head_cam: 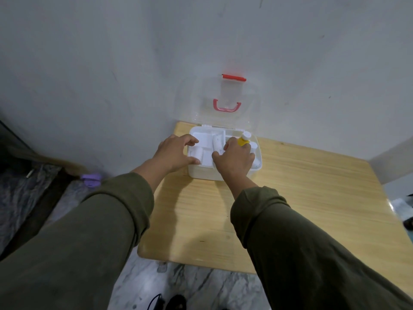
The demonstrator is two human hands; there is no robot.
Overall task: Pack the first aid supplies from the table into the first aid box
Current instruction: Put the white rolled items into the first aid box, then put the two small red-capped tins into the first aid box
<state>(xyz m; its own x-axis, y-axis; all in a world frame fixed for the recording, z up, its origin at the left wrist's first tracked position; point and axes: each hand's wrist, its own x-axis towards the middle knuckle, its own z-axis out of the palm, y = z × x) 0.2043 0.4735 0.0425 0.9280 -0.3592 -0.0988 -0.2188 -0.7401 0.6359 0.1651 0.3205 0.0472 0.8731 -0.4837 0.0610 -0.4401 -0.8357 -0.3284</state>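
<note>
- Against a bare grey wall [111, 52], a wooden table [290, 198] is carrying a white first aid box [202, 174], its clear lid [252, 104] standing open.
- Both hands are reaching into the inner tray [201, 134]: the left hand [173, 154] is curling over a white roll [197, 153], the right hand [234, 161] covering the middle; whether it is gripping anything is unclear.
- A yellow bottle [243, 139] is sitting packed behind the right hand.
- Packing appears to be nearing its end; settling items and lowering the lid likely follows.
</note>
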